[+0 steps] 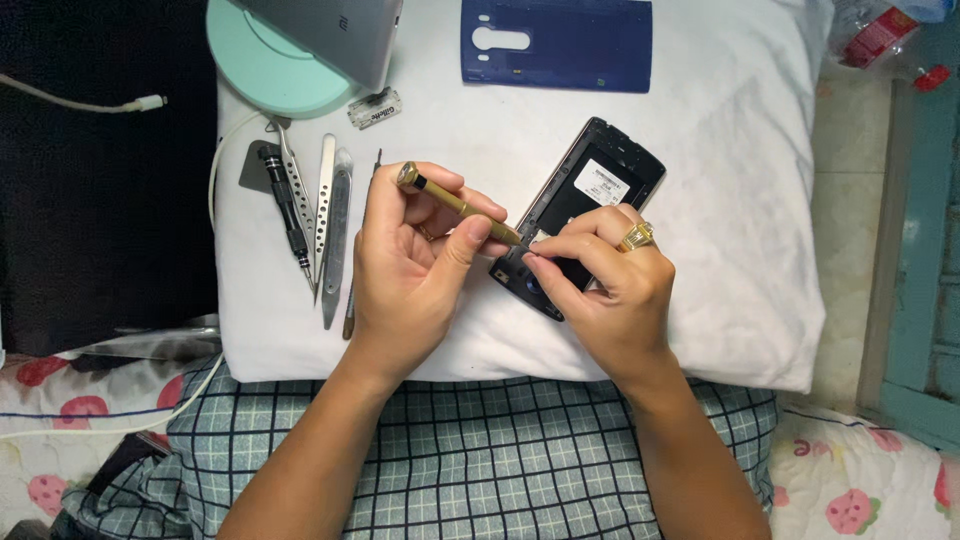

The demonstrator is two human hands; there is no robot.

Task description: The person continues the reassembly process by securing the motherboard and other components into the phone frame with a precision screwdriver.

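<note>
Dark surface point(100, 200), far left: one white cable end point(148, 102) lying on it, well apart from the work.

White pillow point(760, 230), centre: serves as the work surface. Its left edge runs just beside the tool row; its lower edge meets the checked cloth point(480, 450) under both forearms; its right edge stops short of the teal frame point(925, 250). Bare pillow lies open to the right of the phone and between phone and blue cover.

Round mint-green base point(265, 70), one, top left, overhanging the pillow's upper edge, with a grey slab point(330, 30) resting over it.

Razor blade point(375, 110), one, small, just below the mint base.

Tool row point(315, 215), left part of pillow: four counted for certain, namely one black-handled screwdriver point(285, 205), two metal tweezers side by side, and one flat metal pry tool, plus one thin dark pick partly hidden behind the left hand.

Left hand point(415, 255): grip closed on the gold screwdriver point(460, 205), one, slanting down to the right, its tip at the phone's lower end.

Opened phone point(580, 215), one, black, back removed, lying tilted on the pillow's centre, lower end under the fingers.

Right hand point(610, 280): fingertips pinched narrowly at the screwdriver tip, resting on the phone; what they pinch is too small to tell. One gold ring point(637, 237).

Blue back cover point(555, 42), one, top centre, apart from the phone.

Plastic bottle point(885, 35), one, top right corner, off the pillow.
</note>
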